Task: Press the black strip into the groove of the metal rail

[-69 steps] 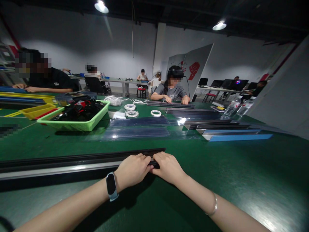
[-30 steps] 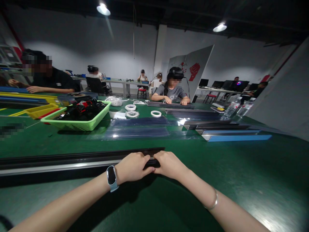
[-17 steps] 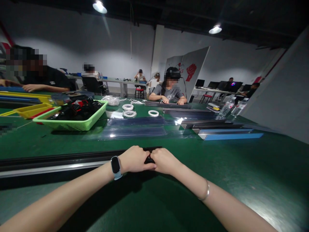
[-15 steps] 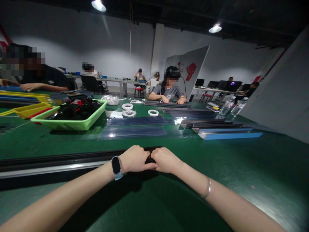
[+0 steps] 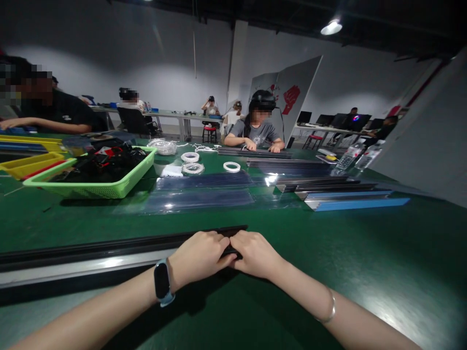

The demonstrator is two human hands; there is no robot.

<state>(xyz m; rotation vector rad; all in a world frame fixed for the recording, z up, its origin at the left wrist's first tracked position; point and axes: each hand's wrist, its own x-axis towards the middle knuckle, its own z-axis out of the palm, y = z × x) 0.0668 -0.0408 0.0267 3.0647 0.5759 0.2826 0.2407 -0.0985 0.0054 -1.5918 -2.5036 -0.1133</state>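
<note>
A long black profile (image 5: 109, 245) with a silver-white strip along its near side lies across the green table from the left edge to the middle. At its right end my left hand (image 5: 202, 255), with a watch band on the wrist, is closed around the profile. My right hand (image 5: 255, 253) is closed on the same end, its fingertips meeting those of the left hand. Whatever small part may sit between the fingertips is hidden. The tip of the profile shows just beyond my knuckles.
Ahead lie clear plastic sheets (image 5: 204, 197) and rolls of white tape (image 5: 231, 167). A green basket (image 5: 124, 187) of black parts stands left, blue and black profiles (image 5: 361, 204) right, with water bottles (image 5: 352, 155) behind. A co-worker (image 5: 255, 129) sits opposite.
The camera view has shifted slightly, so the table things appear moved. Both hands stay closed at the profile's end, sitting slightly lower in the picture.
</note>
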